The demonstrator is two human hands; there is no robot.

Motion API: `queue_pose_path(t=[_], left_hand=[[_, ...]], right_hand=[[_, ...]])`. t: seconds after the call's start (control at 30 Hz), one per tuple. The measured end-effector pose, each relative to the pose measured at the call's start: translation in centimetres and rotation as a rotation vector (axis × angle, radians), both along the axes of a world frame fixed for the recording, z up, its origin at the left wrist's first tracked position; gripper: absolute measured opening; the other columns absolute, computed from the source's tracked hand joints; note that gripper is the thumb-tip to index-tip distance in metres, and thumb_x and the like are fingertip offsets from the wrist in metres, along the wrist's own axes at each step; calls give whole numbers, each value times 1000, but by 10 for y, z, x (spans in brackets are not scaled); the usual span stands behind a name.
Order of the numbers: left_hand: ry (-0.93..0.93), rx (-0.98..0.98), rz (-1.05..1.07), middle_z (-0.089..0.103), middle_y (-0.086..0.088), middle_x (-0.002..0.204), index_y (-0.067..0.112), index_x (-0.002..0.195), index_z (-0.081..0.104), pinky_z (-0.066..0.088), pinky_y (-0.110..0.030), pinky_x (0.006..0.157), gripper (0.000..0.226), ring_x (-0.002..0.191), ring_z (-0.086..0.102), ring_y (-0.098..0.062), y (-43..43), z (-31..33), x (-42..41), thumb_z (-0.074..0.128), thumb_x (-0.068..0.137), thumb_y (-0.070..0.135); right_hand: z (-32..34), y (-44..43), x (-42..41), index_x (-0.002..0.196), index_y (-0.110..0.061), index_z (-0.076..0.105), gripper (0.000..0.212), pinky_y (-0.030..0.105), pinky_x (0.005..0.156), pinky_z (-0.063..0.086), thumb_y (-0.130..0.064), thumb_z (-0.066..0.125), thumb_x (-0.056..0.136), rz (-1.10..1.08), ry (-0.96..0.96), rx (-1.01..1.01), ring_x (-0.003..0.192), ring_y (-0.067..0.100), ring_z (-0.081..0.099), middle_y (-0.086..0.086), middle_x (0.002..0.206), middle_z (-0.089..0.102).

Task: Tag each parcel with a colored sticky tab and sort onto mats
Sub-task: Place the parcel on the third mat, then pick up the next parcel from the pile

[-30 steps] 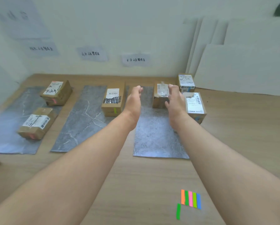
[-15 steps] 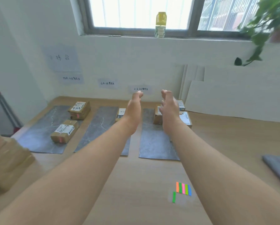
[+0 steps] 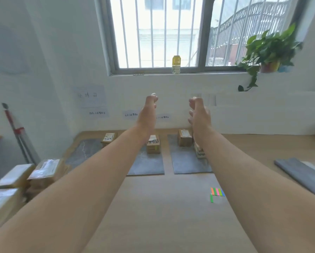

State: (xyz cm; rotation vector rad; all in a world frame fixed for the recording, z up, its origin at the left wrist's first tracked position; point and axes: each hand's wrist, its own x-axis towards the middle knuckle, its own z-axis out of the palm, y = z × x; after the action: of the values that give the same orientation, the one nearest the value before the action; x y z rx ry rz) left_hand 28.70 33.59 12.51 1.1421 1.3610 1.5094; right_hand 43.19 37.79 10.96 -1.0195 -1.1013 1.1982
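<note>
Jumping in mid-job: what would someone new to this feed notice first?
Two bare forearms fill the frame, the left hand and right hand empty in mid-air before the white wall. Below them, brown cardboard parcels sit on grey stone-patterned mats at the table's far edge. A fan of bright coloured sticky tabs lies on the wooden table, by the right forearm.

The left hand (image 3: 147, 114) and right hand (image 3: 200, 115) hung raised above the bench (image 3: 167, 220), apart and touching nothing, with open air between them. The near bench offered bare wood between the forearms, apart from the sticky tabs (image 3: 217, 192) just inside the right forearm. Farther back, parcels (image 3: 153, 146) stood at the far ends of the grey mats (image 3: 147, 167), whose near halves lay free. A parcel stack (image 3: 43, 172) crowded the left edge, and a folded grey mat (image 3: 302, 174) lay along the right.
</note>
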Motion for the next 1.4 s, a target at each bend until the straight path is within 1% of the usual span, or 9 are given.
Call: queue_pose_path(t=[0.13,0.23,0.33,0.47,0.67,0.9,1.07,1.27,1.4], left_hand=[[6,8,-26,46,-2,141,34,128,55,23,-47,120,47,137,38,-22,-50,13,-24,37,92,59],[20,14,-35,43,-1,142,31,142,50,23,-47,120,71,137,37,-20,-76,17,-37,35,80,62],[17,25,-11,43,-1,145,27,147,47,22,-46,120,72,136,37,-19,-96,22,-46,37,84,61],[-8,31,68,46,-3,144,27,139,53,25,-45,119,57,138,39,-21,-116,28,-60,39,94,58],[-5,34,168,45,-2,133,30,137,54,25,-46,119,75,126,39,-19,-140,37,-72,37,71,62],[-14,57,287,43,-7,148,28,138,52,22,-46,119,51,136,37,-23,-161,28,-89,30,100,53],[12,26,415,49,-5,142,36,127,56,22,-50,120,61,135,41,-22,-194,18,-103,30,79,65],[-64,-60,579,38,-10,156,28,139,52,22,-48,120,50,146,30,-30,-232,-19,-138,25,104,51],[-93,-88,665,49,-6,144,25,140,54,34,-39,111,54,133,47,-22,-262,-43,-164,26,104,55]], right_hand=[[19,-57,-23,120,-11,65,56,54,108,41,-52,47,87,-1,-47,17,135,36,47,17,144,51],[26,-82,-39,134,2,52,66,62,112,36,-47,48,91,3,-47,31,134,45,42,21,147,45],[31,-94,-52,137,3,52,63,62,111,38,-43,46,95,20,-47,42,133,48,44,25,145,47],[38,-105,-67,135,-17,59,44,42,108,44,-40,43,101,113,-20,74,129,23,54,-3,140,57],[42,-113,-80,140,-15,58,45,40,110,43,-34,41,103,210,6,88,131,23,53,0,145,56],[34,-114,-105,135,-18,62,42,39,107,46,-35,42,102,346,-6,100,121,18,58,-4,139,60],[24,-125,-131,139,-17,60,45,38,106,45,-34,38,103,484,1,66,126,19,57,-6,137,60],[-10,-154,-176,126,-20,68,39,42,108,47,-35,45,99,596,20,5,118,15,62,-8,128,67],[-32,-177,-204,124,-19,69,36,37,101,49,-30,44,102,659,13,-57,114,15,64,-9,125,69]])
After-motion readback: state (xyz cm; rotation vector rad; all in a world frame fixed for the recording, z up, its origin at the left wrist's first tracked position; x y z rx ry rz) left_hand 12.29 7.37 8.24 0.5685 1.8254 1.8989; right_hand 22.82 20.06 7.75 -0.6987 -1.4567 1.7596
